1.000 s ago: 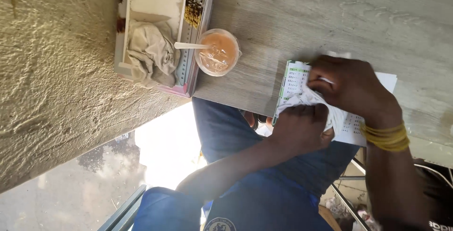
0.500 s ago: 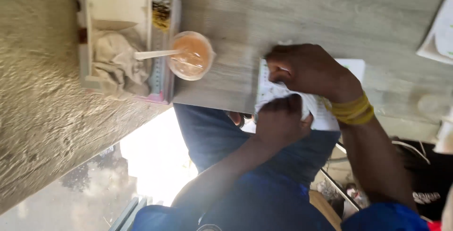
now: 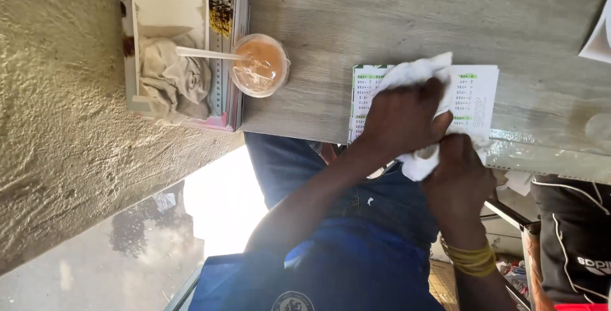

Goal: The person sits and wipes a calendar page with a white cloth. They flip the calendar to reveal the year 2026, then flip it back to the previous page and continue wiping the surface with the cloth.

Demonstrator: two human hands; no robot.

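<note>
A white tissue (image 3: 417, 72) lies crumpled over a printed paper sheet (image 3: 474, 95) at the near edge of the grey wooden table (image 3: 394, 12). My left hand (image 3: 401, 120) presses down on the tissue with its fingers curled over it. My right hand (image 3: 458, 174), with yellow bangles on the wrist, grips the lower end of the same tissue at the table's edge. Both hands touch each other.
A plastic cup of orange-brown drink (image 3: 259, 65) with a white spoon stands at the left. Beside it is a white box (image 3: 168, 50) holding a crumpled grey cloth, on a stack of books. A rough wall (image 3: 57, 114) is on the left. Another white paper (image 3: 599, 34) lies far right.
My braceleted right hand has slid off the top of the sheet down to the table's edge. My left hand has moved up onto the tissue. The view has shifted.
</note>
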